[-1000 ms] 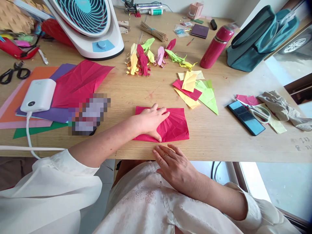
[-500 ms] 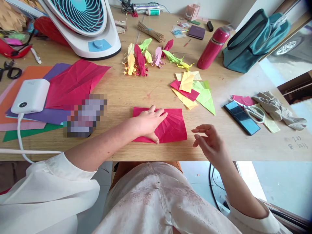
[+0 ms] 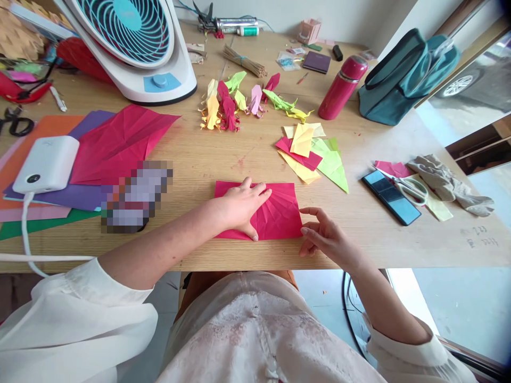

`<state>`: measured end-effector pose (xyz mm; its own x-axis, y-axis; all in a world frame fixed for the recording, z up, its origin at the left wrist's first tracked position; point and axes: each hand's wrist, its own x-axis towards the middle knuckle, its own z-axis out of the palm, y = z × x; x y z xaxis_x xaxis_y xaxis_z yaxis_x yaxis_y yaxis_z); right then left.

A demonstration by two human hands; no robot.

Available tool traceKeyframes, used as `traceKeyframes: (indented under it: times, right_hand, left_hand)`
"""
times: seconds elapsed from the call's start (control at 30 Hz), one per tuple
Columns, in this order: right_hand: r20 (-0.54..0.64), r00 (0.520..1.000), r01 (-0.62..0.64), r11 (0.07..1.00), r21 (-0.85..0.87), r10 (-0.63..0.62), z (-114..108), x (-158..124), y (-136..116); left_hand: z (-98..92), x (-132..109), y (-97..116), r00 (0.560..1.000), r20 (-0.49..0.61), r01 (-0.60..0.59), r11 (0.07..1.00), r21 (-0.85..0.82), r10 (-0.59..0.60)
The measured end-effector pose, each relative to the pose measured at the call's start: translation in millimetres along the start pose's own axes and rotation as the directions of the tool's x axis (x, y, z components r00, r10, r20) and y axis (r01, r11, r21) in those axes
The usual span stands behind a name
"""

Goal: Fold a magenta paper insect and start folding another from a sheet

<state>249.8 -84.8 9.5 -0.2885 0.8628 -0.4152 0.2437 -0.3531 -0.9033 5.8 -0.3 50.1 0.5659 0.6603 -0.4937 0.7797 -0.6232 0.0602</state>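
Note:
A creased red sheet of origami paper (image 3: 279,213), folded to a rectangle, lies near the front edge of the wooden table (image 3: 191,175). My left hand (image 3: 244,208) rests spread on its left half, pressing it flat. At the sheet's lower right corner is my right hand (image 3: 321,234), its fingers curved and apart, the thumb and fingertips at the edge; no grip on the paper shows. Beyond the sheet lie folded paper pieces (image 3: 303,149) in red, yellow and green. Several folded paper figures (image 3: 229,106) stand farther back.
On the left are coloured sheets (image 3: 120,141), a white power bank (image 3: 47,164) with its cable, and a fan (image 3: 159,80). To the right lie a phone (image 3: 391,197), scissors (image 3: 413,190) and a grey cloth (image 3: 451,183). A red flask (image 3: 343,88) and teal bag (image 3: 399,85) stand behind.
My right hand has moved left to the red paper's right edge. My left hand stays spread on the paper. The whole view has shifted slightly.

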Motion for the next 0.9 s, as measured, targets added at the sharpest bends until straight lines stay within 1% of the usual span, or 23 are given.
traceKeyframes:
  times: [0.07, 0.1, 0.13, 0.17, 0.2, 0.23, 0.27, 0.3, 0.37, 0.43, 0.53, 0.7, 0.83, 0.9]
  right_hand:
    - [-0.038, 0.998, 0.037, 0.992, -0.121, -0.042, -3.7, 2.8, -0.4]
    - [-0.078, 0.993, 0.07, 0.972, -0.223, -0.089, -5.6, 5.9, -1.8]
    - [-0.126, 0.98, 0.104, 0.932, -0.347, -0.156, -7.4, 10.1, -3.9]
    - [-0.168, 0.958, 0.128, 0.868, -0.48, -0.235, -9.0, 15.5, -6.6]
    - [-0.191, 0.93, 0.139, 0.783, -0.606, -0.313, -10.3, 21.9, -9.7]
    - [-0.192, 0.905, 0.141, 0.694, -0.706, -0.379, -11.4, 28.8, -12.8]
    - [-0.168, 0.892, 0.141, 0.611, -0.779, -0.42, -12.2, 35.9, -15.6]
    - [-0.132, 0.888, 0.144, 0.54, -0.829, -0.44, -12.9, 42.7, -17.9]
    - [-0.062, 0.899, 0.149, 0.437, -0.887, -0.433, -13.9, 54.3, -20.5]
    - [-0.029, 0.913, 0.137, 0.371, -0.919, -0.407, -14.7, 61.6, -20.9]
    - [-0.034, 0.925, 0.095, 0.317, -0.944, -0.379, -15.1, 64.8, -20.3]
    - [-0.057, 0.941, 0.043, 0.284, -0.958, -0.335, -13.4, 61.6, -23.3]
    - [-0.064, 0.943, 0.031, 0.28, -0.96, -0.326, -12.5, 60.2, -25.0]
    - [-0.071, 0.942, 0.028, 0.286, -0.958, -0.328, -12.7, 60.5, -24.3]
  left_hand:
    - [-0.5, 1.0, 0.0, 1.0, 0.004, 0.002, 1.0, 0.011, -0.002]
    - [-0.7, 1.6, 0.0, 1.0, 0.006, 0.002, 1.0, 0.019, -0.002]
    - [-1.0, 2.2, 0.2, 1.0, 0.008, 0.002, 1.0, 0.027, -0.002]
    - [-1.5, 2.8, 0.5, 1.0, 0.01, 0.003, 0.999, 0.033, -0.004]
    - [-2.1, 3.4, 1.0, 1.0, 0.013, 0.004, 0.999, 0.04, -0.004]
    - [-2.8, 4.0, 1.7, 1.0, 0.015, 0.004, 0.999, 0.048, -0.005]
    - [-3.7, 4.5, 2.5, 1.0, 0.018, 0.004, 0.998, 0.056, -0.005]
    - [-4.6, 4.9, 3.4, 1.0, 0.022, 0.003, 0.998, 0.062, -0.004]
    - [-6.3, 5.8, 5.0, 1.0, 0.03, 0.002, 0.998, 0.066, -0.004]
    - [-7.3, 6.6, 6.3, 0.999, 0.038, 0.007, 0.998, 0.062, -0.009]
    - [-7.5, 7.6, 7.3, 0.999, 0.042, 0.016, 0.998, 0.067, -0.019]
    - [-7.7, 8.3, 7.4, 0.998, 0.051, 0.022, 0.999, 0.041, -0.024]
    - [-8.3, 9.9, 8.1, 0.999, 0.037, -0.041, 0.999, 0.027, 0.04]
    - [-8.7, 11.3, 8.8, 0.995, 0.059, -0.083, 0.996, 0.016, 0.081]
